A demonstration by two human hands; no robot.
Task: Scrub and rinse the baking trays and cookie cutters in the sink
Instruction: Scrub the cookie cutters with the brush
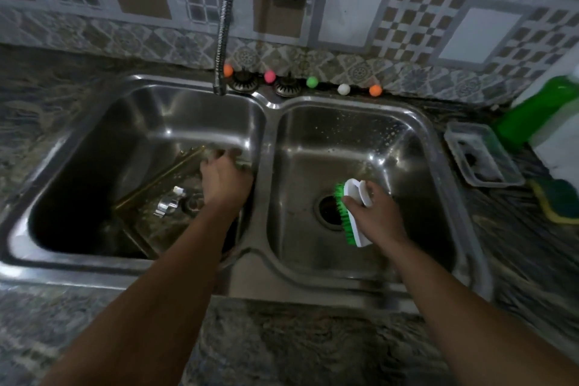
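both hands busy: left hand [225,178] grips tray [163,185] rim, right hand [374,213] holds brush [351,213]

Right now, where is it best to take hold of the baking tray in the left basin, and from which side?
Probably its far right rim, from above: the baking tray leans tilted in the basin, that edge sits highest, and the left hand already reaches there.

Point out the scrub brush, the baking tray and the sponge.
scrub brush [352,216], head view, on its white back.
baking tray [147,194], head view, on its raised edge in the left basin.
sponge [559,204], head view, on its green top.
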